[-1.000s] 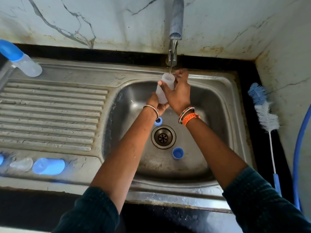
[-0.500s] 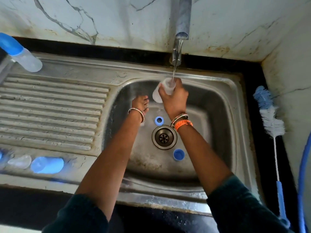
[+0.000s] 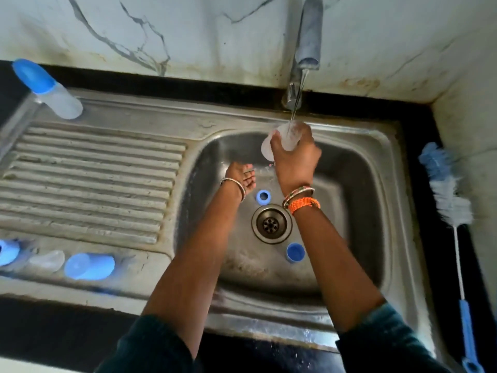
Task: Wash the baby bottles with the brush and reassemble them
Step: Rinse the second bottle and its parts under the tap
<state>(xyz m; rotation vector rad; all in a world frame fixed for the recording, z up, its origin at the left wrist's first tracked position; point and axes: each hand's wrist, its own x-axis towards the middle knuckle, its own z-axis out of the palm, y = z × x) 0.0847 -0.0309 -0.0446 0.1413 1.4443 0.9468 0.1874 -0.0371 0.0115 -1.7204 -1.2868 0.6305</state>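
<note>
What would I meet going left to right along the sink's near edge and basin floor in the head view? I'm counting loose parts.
Blue piece at the frame edge → clear teat → blue cap → blue ring → blue cup-shaped piece → bottle brush.

Right hand: I see my right hand gripping a clear bottle, tilted under the tap stream.
Left hand: my left hand hangs loose over the sink, holding nothing.
Basin: blue ring and blue cap flank the drain.
Counter: brush lies right of the sink.
</note>
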